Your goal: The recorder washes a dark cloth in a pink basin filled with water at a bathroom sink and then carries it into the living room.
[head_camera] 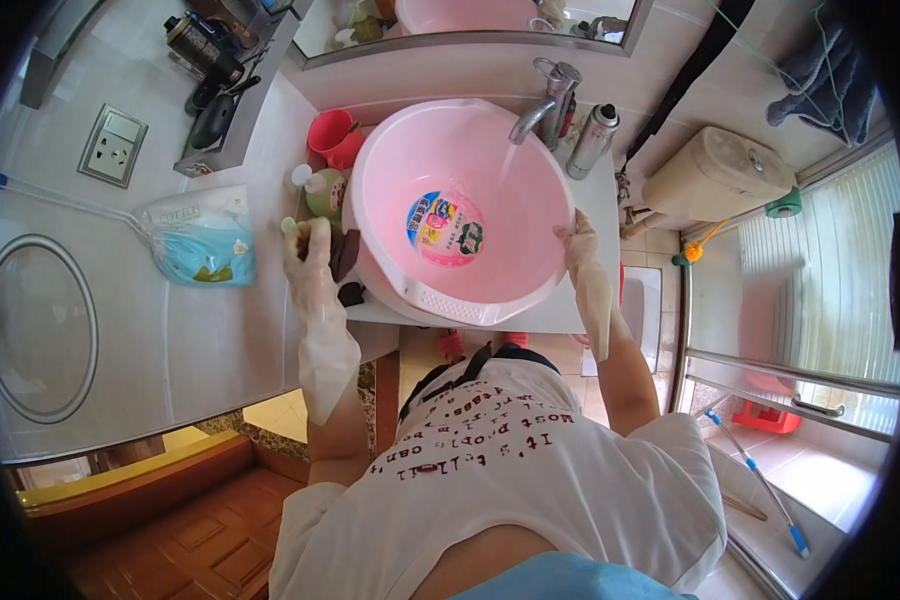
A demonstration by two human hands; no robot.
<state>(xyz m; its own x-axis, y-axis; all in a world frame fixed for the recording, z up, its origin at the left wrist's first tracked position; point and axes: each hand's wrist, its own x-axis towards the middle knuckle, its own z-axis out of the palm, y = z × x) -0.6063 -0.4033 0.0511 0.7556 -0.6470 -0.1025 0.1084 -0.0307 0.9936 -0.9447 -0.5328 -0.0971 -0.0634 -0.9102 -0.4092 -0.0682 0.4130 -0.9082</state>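
A pink plastic basin [450,217] sits over the washbasin counter, below the metal faucet [544,109], from which water runs into it. A printed sticker [446,225] shows on its bottom. My right hand [583,251], in a pale translucent glove, grips the basin's right rim. On the left, my left hand [315,262], gloved alike, is raised with bent fingers beside a dark brown cloth [345,255]. A small pale green round thing [288,225] shows at its fingertips; whether the hand holds it cannot be told. A green pump bottle [325,191] stands just beyond.
Behind the pump bottle is a red plastic cup [335,137]. A spray can [593,141] stands right of the faucet on the white counter [604,199]. A bag of cotton wipes [202,236] hangs on the left wall, under a shelf [232,142]. At right is a toilet cistern [720,172].
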